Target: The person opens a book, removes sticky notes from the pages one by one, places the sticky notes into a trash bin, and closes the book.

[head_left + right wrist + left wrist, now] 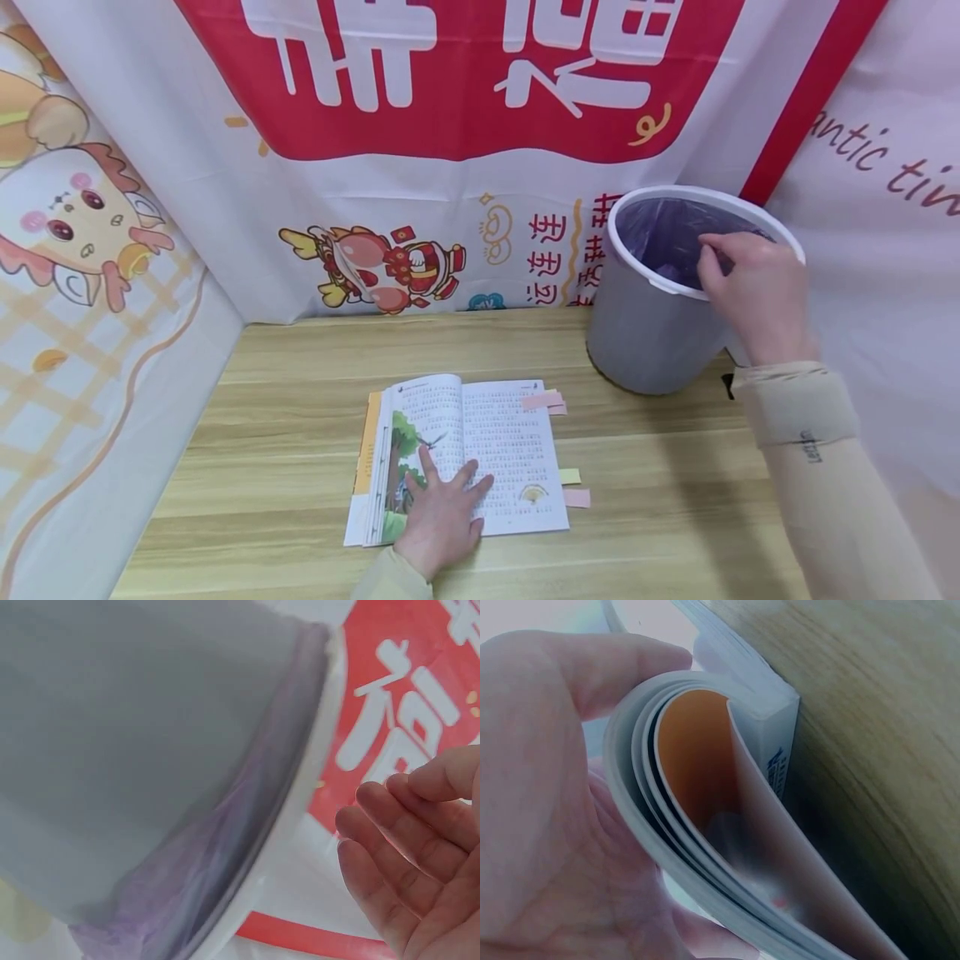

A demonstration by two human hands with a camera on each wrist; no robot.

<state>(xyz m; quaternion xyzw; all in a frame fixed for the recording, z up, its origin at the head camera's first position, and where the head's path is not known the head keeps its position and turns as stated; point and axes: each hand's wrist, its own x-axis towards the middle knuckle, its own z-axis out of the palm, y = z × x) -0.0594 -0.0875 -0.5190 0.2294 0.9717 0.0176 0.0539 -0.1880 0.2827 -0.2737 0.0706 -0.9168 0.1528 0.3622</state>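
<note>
An open book (510,450) lies on the wooden table, with printed text and a coloured picture on its left page. My left hand (438,517) rests spread on the book near the fold, its fingers across both pages. In the left wrist view, the book's pages (622,761) bend in a curve beside the palm. At the right, a grey trash bin (648,346) with a white rim stands lined with a purple bag (675,237). Over the bin's near rim hangs my right hand (761,287). Its fingers are loosely bent in the right wrist view, with nothing seen between them.
Pink sticky tabs (576,498) and a yellow tab (570,476) stick out from the book's right edge. Printed cloth (225,208) hangs behind the table and along both sides. A small black object (728,385) lies by the bin's base, partly hidden.
</note>
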